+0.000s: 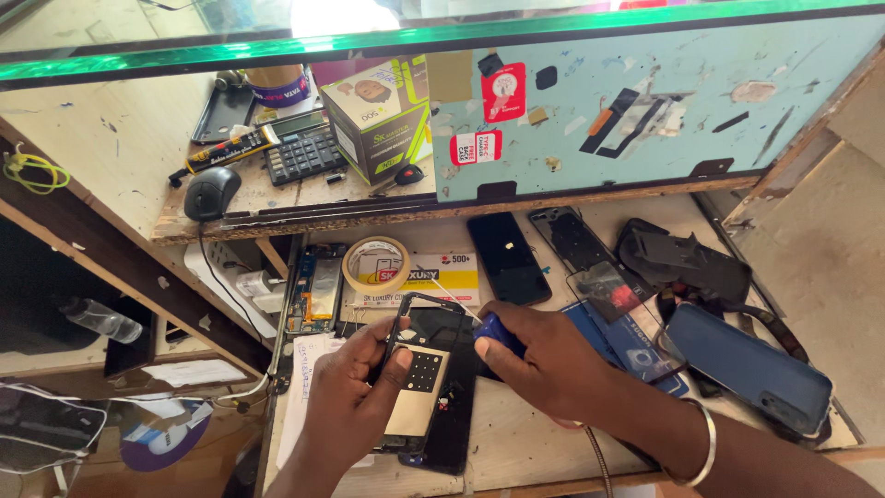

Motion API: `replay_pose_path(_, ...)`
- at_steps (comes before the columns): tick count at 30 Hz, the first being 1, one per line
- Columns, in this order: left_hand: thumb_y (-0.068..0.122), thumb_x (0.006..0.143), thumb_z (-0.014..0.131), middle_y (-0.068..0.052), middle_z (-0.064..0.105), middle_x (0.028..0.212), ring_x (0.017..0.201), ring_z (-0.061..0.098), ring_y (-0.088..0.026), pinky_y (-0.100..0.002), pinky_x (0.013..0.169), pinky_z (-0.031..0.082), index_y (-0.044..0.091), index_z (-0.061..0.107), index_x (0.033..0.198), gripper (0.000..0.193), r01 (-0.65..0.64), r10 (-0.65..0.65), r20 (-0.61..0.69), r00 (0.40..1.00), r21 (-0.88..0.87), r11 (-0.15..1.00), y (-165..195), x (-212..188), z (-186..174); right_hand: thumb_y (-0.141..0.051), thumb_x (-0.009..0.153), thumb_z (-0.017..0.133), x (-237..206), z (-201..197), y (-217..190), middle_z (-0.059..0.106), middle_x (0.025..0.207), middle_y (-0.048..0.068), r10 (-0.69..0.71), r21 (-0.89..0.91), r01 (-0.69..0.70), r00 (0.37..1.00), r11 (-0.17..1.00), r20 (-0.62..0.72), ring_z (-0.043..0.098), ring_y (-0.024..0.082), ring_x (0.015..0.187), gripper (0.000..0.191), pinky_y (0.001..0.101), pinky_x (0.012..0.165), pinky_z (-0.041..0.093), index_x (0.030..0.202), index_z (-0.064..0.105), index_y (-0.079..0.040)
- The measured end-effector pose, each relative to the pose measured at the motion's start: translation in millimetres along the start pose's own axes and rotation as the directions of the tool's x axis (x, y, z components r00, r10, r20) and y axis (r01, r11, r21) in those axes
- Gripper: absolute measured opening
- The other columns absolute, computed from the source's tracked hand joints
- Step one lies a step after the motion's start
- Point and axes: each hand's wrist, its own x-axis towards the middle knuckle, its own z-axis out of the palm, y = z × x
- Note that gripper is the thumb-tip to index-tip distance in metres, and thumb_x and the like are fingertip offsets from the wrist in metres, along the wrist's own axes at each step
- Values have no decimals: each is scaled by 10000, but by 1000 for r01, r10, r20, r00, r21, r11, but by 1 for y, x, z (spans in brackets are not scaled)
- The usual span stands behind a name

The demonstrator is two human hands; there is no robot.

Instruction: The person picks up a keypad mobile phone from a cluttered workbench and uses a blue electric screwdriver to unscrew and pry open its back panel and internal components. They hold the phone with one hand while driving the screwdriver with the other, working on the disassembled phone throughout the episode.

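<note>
The left hand [355, 387] clamps the opened phone [426, 387] against the workbench [516, 443], low in the middle. Just right, the right hand [544, 360] grips a blue-handled screwdriver [489, 327], tip at the phone's upper frame; unscrewing seems underway, needing steady pressure.

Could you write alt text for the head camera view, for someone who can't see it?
Two hands work on an opened phone on a cluttered wooden bench: the left hand steadies its frame while the right hand holds a blue-handled screwdriver to it. Around them lie a tape roll, a black phone and cases; a calculator and mouse sit on a shelf above.
</note>
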Motion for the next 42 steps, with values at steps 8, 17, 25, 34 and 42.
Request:
replay_pose_path(8,59,956,621,-20,796,917,774,641,-7,-187,653,535,-2,634,1289,339,48,-44,35,998,-131,990,0,0,-1,-280,939,624,10,15,26,671,800,167,-590,-44,588,803,807,-85,668,330,715,319,405,643,532,1139,626,-32)
replay_pose_path(17,76,965,643,-70,758,802,665,569,-49,-210,573,456,28,678,1289,329,160,-161,-8,987,-38,986,1,-1,-4,-303,962,607,-1,2,-1,665,788,176,-154,41,156,987,987,-45,669,363,657,300,443,619,520,1169,629,-87)
replay_pose_path(25,67,973,611,-48,771,883,786,629,-23,-179,684,501,-3,623,1305,340,110,-119,-33,992,-209,972,-3,1,-2,-303,928,633,3,7,10,668,770,167,-525,-20,526,844,850,-108,669,304,664,321,405,622,533,1104,633,-35)
replay_pose_path(34,55,968,610,-58,771,888,793,631,-28,-182,694,501,-7,618,1313,350,110,-125,-53,991,-229,967,-3,1,-3,-312,925,628,12,12,28,686,800,190,-521,-46,519,848,853,-97,687,339,689,341,416,630,536,1104,631,-21)
replay_pose_path(42,55,970,600,-79,779,941,850,662,-42,-193,743,524,-17,590,1309,347,102,-123,-55,991,-286,953,-5,2,-2,-294,955,620,8,12,23,676,768,168,-580,4,582,810,813,-85,674,302,678,316,402,623,529,1116,633,-22)
